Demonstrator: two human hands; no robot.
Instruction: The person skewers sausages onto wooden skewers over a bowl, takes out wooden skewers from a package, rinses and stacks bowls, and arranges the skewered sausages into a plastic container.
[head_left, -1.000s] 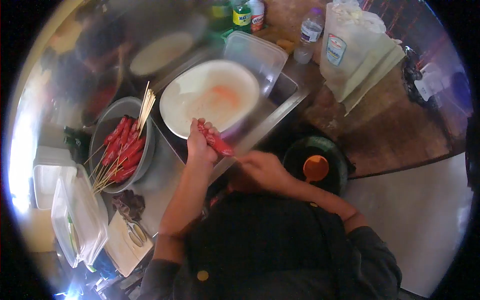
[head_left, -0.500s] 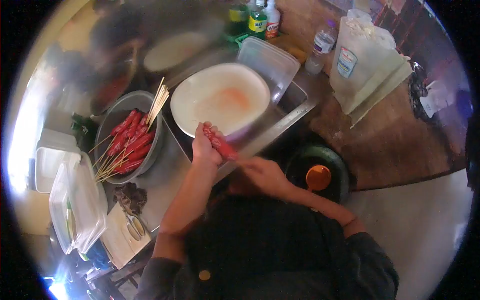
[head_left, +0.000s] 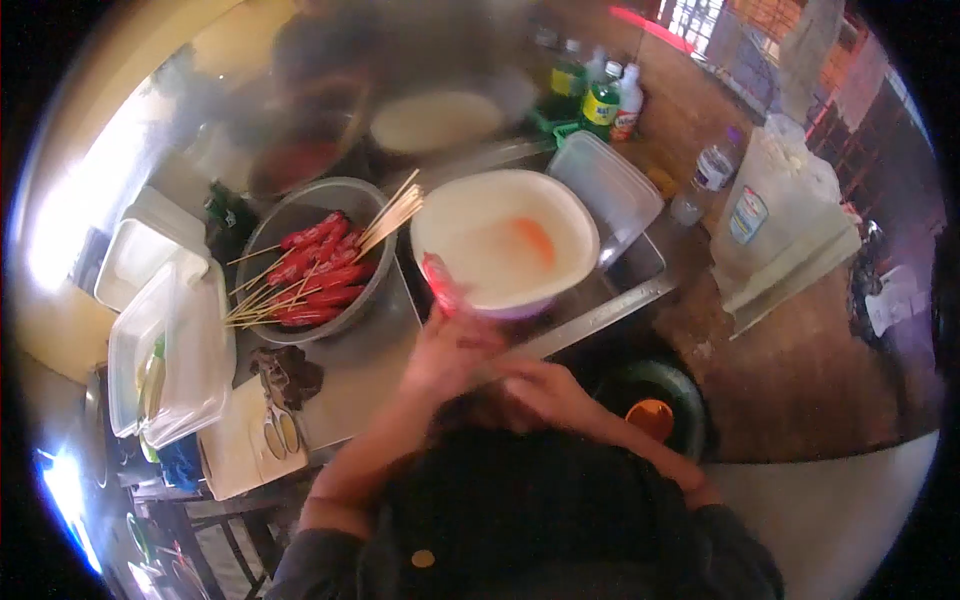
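Observation:
A skewered red piece of food (head_left: pixel 440 283) points up and left out of my left hand (head_left: pixel 445 350), whose fingers are wrapped round its lower part, somewhat blurred. Close by on the right, my right hand (head_left: pixel 545 388) is closed at the stick end; the stick itself is barely visible. Just beyond the red piece is a white oval basin (head_left: pixel 500 235) with an orange-red patch inside. On the left, a grey bowl (head_left: pixel 345 200) holds several red skewered pieces (head_left: pixel 325 270) and a bundle of bare sticks (head_left: pixel 393 215).
Clear plastic containers (head_left: pixel 180 340) stand at the left, near scissors (head_left: pixel 280 430) on a board (head_left: pixel 235 450) and a dark cloth (head_left: pixel 290 375). An orange scoop (head_left: pixel 650 420) lies in a dark round pan (head_left: pixel 685 400). Bottles (head_left: pixel 600 103) and a plastic bag (head_left: pixel 780 215) are at the back right.
The view has swung so that the counter items sit farther right and lower. My left hand has turned, and the red piece now points upward, with both hands closer together.

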